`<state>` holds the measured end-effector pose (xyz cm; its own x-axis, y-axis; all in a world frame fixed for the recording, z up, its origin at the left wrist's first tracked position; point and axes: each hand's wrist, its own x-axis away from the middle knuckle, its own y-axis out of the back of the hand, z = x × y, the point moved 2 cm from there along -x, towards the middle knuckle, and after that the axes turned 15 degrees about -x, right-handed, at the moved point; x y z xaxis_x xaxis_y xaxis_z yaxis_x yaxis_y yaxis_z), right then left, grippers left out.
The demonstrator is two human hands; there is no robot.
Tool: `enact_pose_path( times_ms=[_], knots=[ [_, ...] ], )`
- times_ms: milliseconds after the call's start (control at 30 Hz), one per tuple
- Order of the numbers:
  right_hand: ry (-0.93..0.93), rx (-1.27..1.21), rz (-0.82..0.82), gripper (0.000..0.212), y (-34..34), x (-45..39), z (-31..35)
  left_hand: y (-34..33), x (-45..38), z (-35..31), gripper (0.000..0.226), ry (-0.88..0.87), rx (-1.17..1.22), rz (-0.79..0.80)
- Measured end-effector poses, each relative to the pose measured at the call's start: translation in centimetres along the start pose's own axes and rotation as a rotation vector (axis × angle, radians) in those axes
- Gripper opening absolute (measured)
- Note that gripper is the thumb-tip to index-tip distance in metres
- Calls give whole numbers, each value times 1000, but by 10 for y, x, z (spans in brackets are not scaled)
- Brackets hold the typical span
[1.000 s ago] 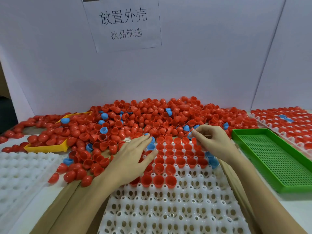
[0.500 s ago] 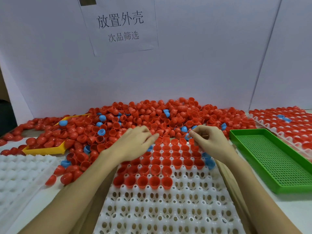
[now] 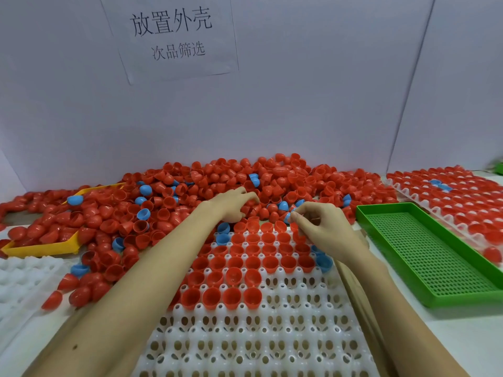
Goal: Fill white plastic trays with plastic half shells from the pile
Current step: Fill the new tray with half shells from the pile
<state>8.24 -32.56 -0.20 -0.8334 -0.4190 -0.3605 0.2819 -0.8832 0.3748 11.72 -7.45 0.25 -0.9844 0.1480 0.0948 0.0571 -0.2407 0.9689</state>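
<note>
Seen over the white plastic cell tray (image 3: 261, 341) at centre: far rows filled with red half shells, near rows bare to the front edge. Beyond its far edge, left hand (image 3: 231, 204) reaching into the heaped pile of red and blue plastic half shells (image 3: 272, 180) with fingers curled down, grip not discernible; right hand (image 3: 324, 227) over the far right corner, fingertips pinched together, held object too small to tell. Right of the tray, past a bare strip, a green perforated plastic tray (image 3: 432, 254); left, a yellow plastic tray (image 3: 40, 247) half buried in shells.
</note>
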Motion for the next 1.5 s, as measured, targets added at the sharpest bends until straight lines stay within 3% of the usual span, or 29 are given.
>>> enact_pose_path(
  times_ms=[333,500,700,800,900,1233,1500],
  knots=[
    [0,24,-7,19,0,1,1,-7,12,16,31,70,126,-290],
    [-6,15,-6,19,-1,1,1,15,44,19,30,159,409,-574],
    [-9,-318,14,15,-4,4,20,18,111,-35,33,49,648,-737],
    [-61,-520,189,29,-10,9,29,10,135,-58,32,28,744,-725],
    [-56,-509,303,28,-13,12,31,6,145,-65,33,19,752,-688],
    [-125,-636,434,36,-23,14,34,3,160,-57,41,33,728,-638],
    [-160,-619,448,39,-30,16,31,4,160,-63,24,98,832,-657]
  ],
)
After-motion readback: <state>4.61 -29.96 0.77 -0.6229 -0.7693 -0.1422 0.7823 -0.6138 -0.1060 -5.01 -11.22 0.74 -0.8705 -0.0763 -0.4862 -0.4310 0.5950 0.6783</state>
